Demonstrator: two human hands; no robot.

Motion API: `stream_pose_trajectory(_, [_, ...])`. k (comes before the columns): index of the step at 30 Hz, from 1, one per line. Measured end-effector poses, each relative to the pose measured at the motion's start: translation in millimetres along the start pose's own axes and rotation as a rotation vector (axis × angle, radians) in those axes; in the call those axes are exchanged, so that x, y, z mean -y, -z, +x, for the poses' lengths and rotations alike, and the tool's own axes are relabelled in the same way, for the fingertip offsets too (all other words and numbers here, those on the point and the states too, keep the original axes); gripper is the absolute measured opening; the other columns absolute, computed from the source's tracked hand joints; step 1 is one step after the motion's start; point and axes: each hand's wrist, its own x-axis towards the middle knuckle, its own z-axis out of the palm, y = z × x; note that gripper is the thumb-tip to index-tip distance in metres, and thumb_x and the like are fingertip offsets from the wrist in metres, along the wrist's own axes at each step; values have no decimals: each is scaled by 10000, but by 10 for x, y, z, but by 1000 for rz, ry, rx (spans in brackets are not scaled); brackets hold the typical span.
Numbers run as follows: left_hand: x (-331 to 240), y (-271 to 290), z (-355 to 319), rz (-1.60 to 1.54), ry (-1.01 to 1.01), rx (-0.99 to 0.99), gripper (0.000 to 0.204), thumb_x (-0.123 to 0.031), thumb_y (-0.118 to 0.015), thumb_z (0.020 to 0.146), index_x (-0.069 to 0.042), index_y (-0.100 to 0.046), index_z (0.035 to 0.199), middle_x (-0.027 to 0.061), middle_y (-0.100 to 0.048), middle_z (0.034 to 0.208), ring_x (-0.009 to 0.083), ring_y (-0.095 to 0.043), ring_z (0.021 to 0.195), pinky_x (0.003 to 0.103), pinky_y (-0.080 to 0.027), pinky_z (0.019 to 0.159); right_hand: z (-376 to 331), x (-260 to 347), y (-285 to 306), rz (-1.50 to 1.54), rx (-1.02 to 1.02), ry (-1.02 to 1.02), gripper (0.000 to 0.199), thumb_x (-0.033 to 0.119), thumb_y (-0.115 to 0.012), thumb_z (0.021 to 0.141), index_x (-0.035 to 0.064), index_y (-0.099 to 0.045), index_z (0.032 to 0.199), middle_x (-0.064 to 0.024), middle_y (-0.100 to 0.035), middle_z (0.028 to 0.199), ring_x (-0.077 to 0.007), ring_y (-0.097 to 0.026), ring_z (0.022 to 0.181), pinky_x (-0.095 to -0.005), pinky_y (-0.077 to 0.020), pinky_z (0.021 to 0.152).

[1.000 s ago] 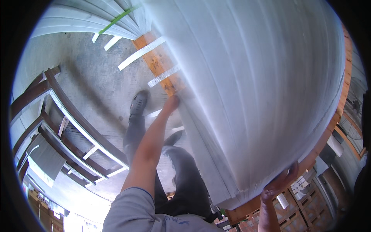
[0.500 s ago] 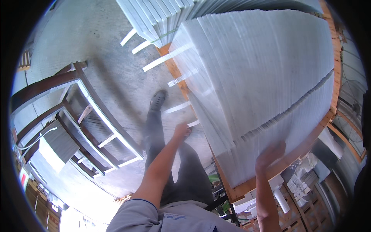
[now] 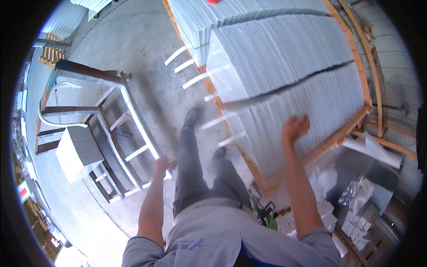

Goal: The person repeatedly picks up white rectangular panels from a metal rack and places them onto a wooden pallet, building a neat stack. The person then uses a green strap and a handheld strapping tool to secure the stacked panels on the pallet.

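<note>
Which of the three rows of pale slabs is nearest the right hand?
The near row, lowest in the picture: the right hand shows against it, while the middle row and far row lie farther up.

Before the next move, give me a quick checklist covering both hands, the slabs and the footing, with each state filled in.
1. Right hand empty: ok, nothing shows in it.
2. Right hand clear of the near slab row: cannot tell; it overlaps the row in view, but contact is unclear.
3. Left hand off the metal-looking frame: cannot tell; it is at the frame's near corner.
4. Near slab row set on the wooden base: ok, slabs packed side by side.
5. Base edge free of snags: not ok, white strips jut past it toward the walkway.
</note>
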Motion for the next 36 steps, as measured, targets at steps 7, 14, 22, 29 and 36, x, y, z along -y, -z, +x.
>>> stream_pose_trajectory(7, [1415,411,-1687,46,190,-4,243,-217,-481,870,-35,-574,1000,90,-598,879,183,-617,647,287,-459,488,112,-178,240,128,238,15,548,332,-562,794,-30,-461,1192,-161,-416,1303,-327,-366,1212,-458,-314,995])
stream_pose_trajectory(14, [2159,676,-2472,-21,271,-74,319,-297,-505,838,-30,-546,1009,88,-586,912,198,-608,663,294,-442,511,233,-228,685,358,528,11,429,373,-521,786,-12,-623,946,-201,-636,960,-376,-593,911,-434,-451,835])
stream_pose_trajectory(22, [2289,1006,-2525,-160,44,-30,453,-327,-496,849,13,-506,1148,153,-592,1042,237,-645,762,322,-489,591,-1973,-50,2081,1091,779,103,226,233,-572,875,34,-632,964,-67,-663,781,-120,-618,729,-266,-473,671])
stream_pose_trajectory(29, [2877,1383,-2738,-250,-24,-49,427,-319,-507,845,6,-522,1122,156,-609,1010,236,-650,766,320,-493,575,-4046,-1095,2008,573,1384,-63,252,242,-554,817,17,-619,908,-89,-647,732,-201,-621,618,-334,-466,541])
stream_pose_trajectory(36, [4331,1918,-3321,-279,184,-122,411,-315,-507,833,-10,-509,1108,150,-596,1012,257,-641,719,347,-480,543,-4885,-1999,2139,496,1608,-611,169,166,-555,802,8,-566,743,-95,-588,683,-200,-590,545,-326,-449,438])
